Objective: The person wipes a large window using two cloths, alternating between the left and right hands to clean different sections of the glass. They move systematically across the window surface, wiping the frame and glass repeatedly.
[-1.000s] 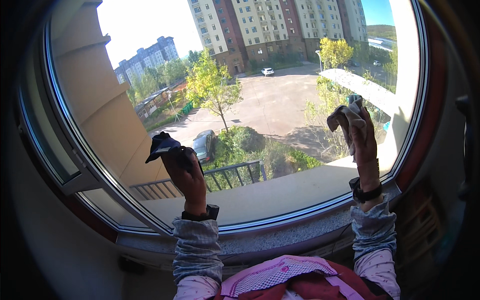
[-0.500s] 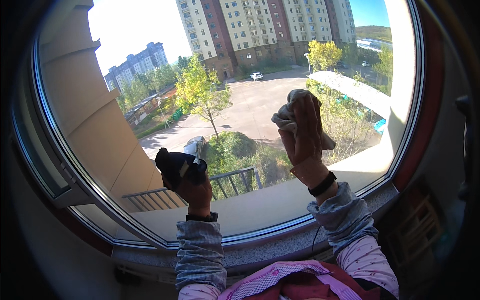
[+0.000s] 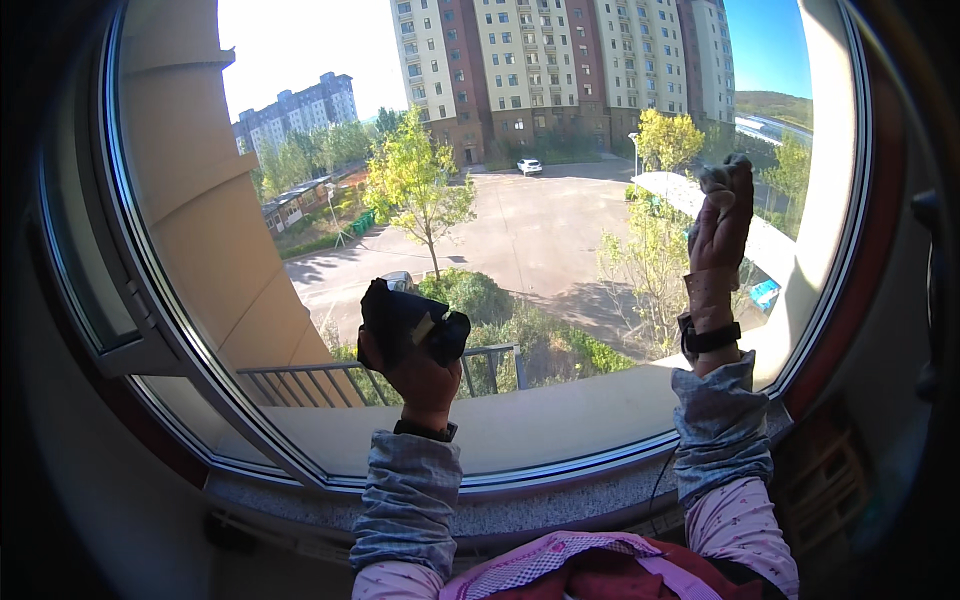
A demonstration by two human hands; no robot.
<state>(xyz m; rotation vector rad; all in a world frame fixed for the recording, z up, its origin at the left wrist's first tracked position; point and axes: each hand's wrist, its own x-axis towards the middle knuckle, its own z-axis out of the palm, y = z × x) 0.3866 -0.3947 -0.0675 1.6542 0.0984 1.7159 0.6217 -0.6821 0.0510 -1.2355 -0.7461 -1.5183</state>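
A large window pane (image 3: 560, 240) stands before me, with my right hand (image 3: 716, 240) raised against its right part. Under those fingers a crumpled grey cloth (image 3: 714, 182) is pressed toward the glass, mostly covered by the hand. Lower and to the left, my left hand (image 3: 425, 382) grips a bunched dark cloth (image 3: 400, 318). A small pale patch shows within its folds; what that is I cannot make out. Black bands circle both wrists, below which grey sleeve covers bunch up.
A silver window frame (image 3: 285, 455) curves around the pane, with a narrower framed sash (image 3: 80, 250) on the left. Below runs a speckled stone sill (image 3: 550, 508). A wooden rack (image 3: 825, 480) stands low on the right. Outside are a metal railing (image 3: 300, 385), trees and tall buildings.
My right hand has slid right and slightly up over the pane with its cloth. The left hand, still gripping the dark cloth, has shifted a little right. The whole view has also moved slightly.
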